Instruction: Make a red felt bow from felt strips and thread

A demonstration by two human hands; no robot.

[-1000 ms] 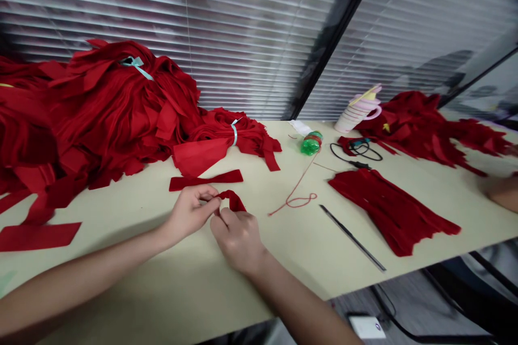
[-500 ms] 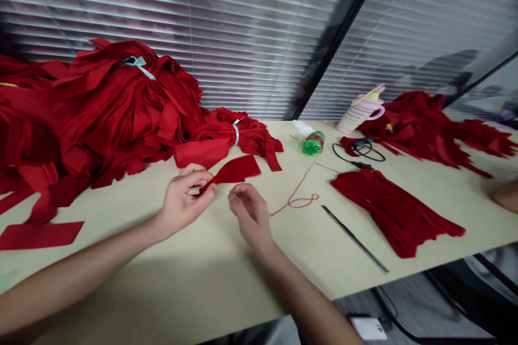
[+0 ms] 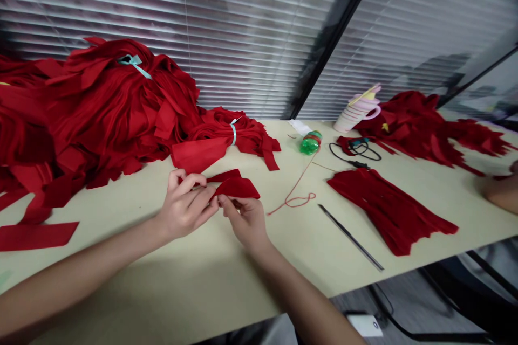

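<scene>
A red fabric strip [image 3: 237,187] is pinched between my two hands just above the table. My left hand [image 3: 186,206] grips its near end with thumb and fingers. The fingertips of my right hand [image 3: 246,221] are closed on the same strip, touching my left fingertips; the exact pinch point is partly hidden. Behind them lies another flat red fabric piece [image 3: 198,155], beside a small red bundle [image 3: 216,126] tied with a pale blue ribbon. Right of my right hand, a loose red thread [image 3: 299,200] runs back to a green plastic spool-like object [image 3: 311,143].
A large heap of red strips [image 3: 109,113] fills the table's left side. On the right are a stack of red strips [image 3: 384,205], a thin dark rod [image 3: 350,237], a black cable [image 3: 356,151] and a pink-striped mug [image 3: 356,113]. Another person's arm [image 3: 499,194] rests at the right edge.
My right hand has moved in to meet my left and now pinches the strip too. The strip has folded and shifted slightly toward me.
</scene>
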